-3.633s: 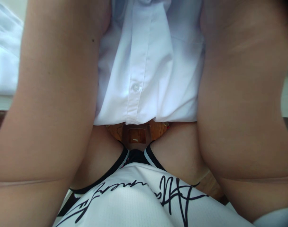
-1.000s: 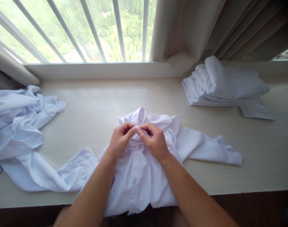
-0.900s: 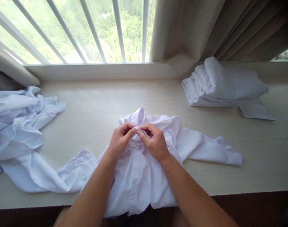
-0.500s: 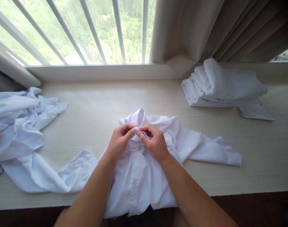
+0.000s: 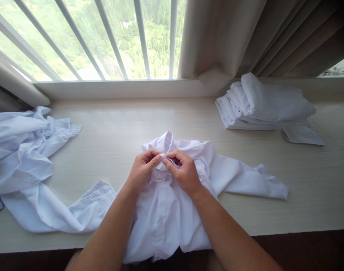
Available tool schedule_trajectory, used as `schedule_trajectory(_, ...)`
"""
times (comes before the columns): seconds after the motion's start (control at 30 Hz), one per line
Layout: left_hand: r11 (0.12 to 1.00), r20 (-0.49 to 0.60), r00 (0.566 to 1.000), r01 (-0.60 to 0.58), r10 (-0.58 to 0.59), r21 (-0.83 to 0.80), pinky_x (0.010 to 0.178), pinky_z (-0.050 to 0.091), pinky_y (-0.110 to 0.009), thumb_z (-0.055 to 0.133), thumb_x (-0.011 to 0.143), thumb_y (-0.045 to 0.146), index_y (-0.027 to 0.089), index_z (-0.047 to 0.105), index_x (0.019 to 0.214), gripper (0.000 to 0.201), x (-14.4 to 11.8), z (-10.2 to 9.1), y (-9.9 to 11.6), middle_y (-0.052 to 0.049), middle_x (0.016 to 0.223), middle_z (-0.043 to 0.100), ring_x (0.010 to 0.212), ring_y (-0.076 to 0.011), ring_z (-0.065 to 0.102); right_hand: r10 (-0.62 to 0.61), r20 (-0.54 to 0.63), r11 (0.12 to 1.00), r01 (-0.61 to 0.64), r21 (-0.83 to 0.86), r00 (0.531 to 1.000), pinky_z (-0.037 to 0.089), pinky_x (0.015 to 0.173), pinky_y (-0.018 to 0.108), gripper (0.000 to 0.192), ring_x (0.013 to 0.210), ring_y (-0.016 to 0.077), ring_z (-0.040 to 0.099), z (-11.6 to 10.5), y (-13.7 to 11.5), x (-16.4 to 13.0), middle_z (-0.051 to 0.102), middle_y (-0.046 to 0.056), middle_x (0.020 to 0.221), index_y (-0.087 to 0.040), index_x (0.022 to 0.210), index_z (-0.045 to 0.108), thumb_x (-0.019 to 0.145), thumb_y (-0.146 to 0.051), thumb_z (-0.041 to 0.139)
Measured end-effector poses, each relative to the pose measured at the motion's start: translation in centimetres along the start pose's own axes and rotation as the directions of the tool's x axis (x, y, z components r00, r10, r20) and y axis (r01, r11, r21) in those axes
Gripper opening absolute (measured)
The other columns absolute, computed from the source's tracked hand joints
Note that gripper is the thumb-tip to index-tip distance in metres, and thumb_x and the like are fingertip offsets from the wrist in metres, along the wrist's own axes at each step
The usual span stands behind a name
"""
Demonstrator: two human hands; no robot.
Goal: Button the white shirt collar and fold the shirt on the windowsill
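A white button-up shirt (image 5: pixel 172 214) lies front side up before me, its collar (image 5: pixel 165 141) toward the window. One sleeve (image 5: pixel 250 178) stretches out to the right. My left hand (image 5: pixel 143 167) pinches the shirt's front edge just below the collar, thumb and fingers pressed together. Close against it, my right hand (image 5: pixel 183 169) pinches the same bunched cloth from the other side. The thumbs nearly meet there, and whatever sits between the fingertips is hidden. A button shows on the placket just below the hands.
Crumpled white shirts (image 5: pixel 22 150) lie at the left, one sleeve reaching toward my left forearm. Folded white garments (image 5: pixel 262 103) are stacked at the back right, by the curtain (image 5: pixel 217 37). The pale ledge (image 5: pixel 118 113) ends at a front edge near me; a barred window stands behind.
The whole view has shifted very slightly. Both hands keep their pinch on the shirt below the collar, with hardly any movement of the fingers.
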State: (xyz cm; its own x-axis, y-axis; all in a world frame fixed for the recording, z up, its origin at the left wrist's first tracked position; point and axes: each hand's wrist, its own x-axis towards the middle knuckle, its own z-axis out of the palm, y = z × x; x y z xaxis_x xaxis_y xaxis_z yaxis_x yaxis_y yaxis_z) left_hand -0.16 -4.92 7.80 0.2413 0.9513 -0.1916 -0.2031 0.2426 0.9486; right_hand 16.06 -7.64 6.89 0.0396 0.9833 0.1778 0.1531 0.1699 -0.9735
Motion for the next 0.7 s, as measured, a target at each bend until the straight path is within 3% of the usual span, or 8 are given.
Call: schedule_trajectory(0.7, 1.000, 0.003, 1.000, 0.009, -0.009, -0.027, 0.073, 0.053, -0.025, 0.086, 0.079, 0.040, 0.016, 0.075, 0.089, 0.028, -0.04, 0.04, 0.11, -0.005, 0.086, 0.075, 0.079, -0.0168, 0.068, -0.005, 0.001, 1.000, 0.005, 0.010, 1.000, 0.047, 0.072, 0.027, 0.018, 0.077, 0.0144, 0.059, 0.02, -0.11, 0.03, 0.069, 0.002, 0.085, -0.019, 0.093, 0.074, 0.091, -0.037, 0.072)
